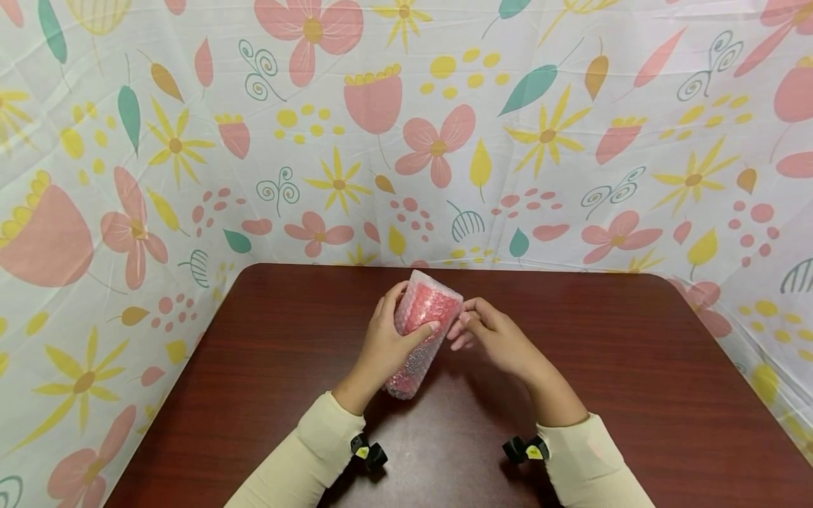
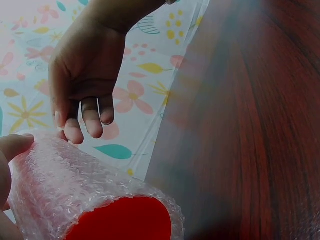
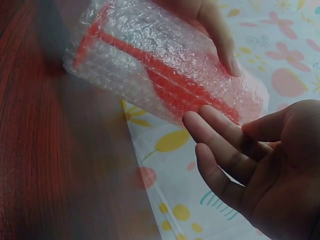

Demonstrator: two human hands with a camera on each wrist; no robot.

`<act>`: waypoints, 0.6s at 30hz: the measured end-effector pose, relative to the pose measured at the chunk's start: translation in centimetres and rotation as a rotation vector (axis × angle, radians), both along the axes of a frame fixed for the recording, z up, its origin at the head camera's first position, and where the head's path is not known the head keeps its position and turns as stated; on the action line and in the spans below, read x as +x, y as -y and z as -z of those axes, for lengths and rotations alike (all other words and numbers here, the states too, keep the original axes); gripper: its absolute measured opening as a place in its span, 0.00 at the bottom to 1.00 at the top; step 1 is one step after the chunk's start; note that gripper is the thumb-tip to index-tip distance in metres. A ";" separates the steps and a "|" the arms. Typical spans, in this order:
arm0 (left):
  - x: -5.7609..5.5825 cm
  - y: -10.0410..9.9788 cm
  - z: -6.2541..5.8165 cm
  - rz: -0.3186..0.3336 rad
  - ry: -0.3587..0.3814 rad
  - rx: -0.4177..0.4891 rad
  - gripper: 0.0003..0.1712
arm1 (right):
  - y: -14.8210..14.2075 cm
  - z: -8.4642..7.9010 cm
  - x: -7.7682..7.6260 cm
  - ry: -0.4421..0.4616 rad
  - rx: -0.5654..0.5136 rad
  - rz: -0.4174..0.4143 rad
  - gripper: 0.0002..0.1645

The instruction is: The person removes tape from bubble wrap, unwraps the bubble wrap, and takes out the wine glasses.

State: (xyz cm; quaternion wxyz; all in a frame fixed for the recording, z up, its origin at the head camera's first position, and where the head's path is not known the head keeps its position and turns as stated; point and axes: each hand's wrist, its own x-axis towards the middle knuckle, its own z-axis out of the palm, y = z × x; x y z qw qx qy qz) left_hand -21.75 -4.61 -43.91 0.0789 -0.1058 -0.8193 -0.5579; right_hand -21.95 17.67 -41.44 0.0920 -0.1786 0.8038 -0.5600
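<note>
One red, stemmed plastic-looking goblet (image 3: 175, 87) is lying inside a clear bubble-wrap sleeve (image 3: 117, 80), tilting above the middle of the table, its round foot pointing toward the person and its bowl toward the far side. The left hand (image 1: 392, 333) is gripping the wrapped goblet round its side, thumb lying across the front. The right hand (image 1: 498, 337) is hovering at the bowl end with loosely bent fingers, thumb and forefinger meeting at the wrap's edge; whether they are pinching it, I cannot tell. Two cream long sleeves (image 1: 295, 451) are ending at the wrists, where two small black devices (image 1: 376, 457) are carrying one yellow label (image 1: 363, 452) each, too small to read. The dark reddish-brown wooden table (image 1: 254, 395) is stretching out on both sides, its rounded far edge running before a white flower-printed cloth (image 1: 254, 134).
</note>
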 end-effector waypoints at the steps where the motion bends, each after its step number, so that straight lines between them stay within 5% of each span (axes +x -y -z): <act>1: 0.0 0.0 0.0 -0.003 0.001 -0.001 0.48 | 0.0 0.1 -0.1 -0.005 0.001 -0.009 0.15; 18: 0.0 0.1 -0.1 -0.009 -0.003 -0.001 0.48 | -0.2 -0.2 0.1 -0.016 0.019 0.037 0.09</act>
